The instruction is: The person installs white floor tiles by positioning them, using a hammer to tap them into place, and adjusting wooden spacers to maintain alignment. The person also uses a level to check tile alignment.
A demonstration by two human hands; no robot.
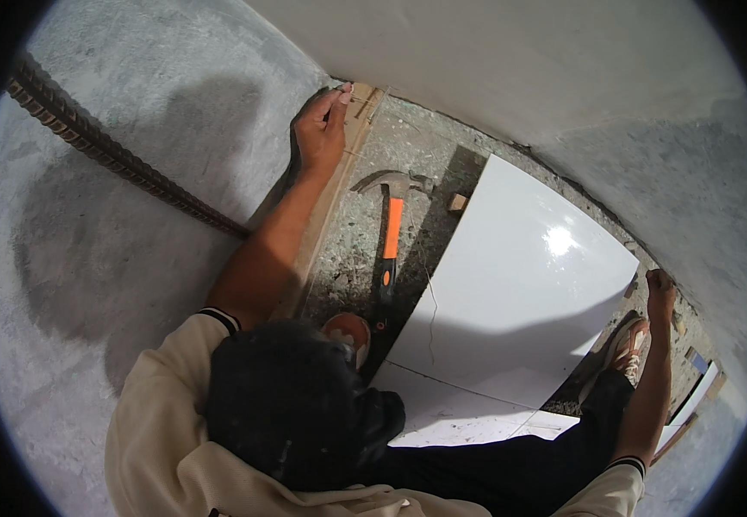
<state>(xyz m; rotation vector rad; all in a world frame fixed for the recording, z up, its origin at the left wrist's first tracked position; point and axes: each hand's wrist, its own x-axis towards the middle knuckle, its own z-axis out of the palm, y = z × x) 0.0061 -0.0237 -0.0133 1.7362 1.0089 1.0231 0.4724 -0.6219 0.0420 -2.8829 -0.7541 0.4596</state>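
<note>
Left hand [320, 133], eleven o'clock: we are pinching fingertips together at a narrow tan strip [358, 129], apparently for precision. Right hand [661, 297], three o'clock: bunching fingers, contents unclear, beside a glossy white flat tile [511, 276] lying between hands.

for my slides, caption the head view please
A claw hammer and glossy white tile between the person's left hand and right hand.
</note>
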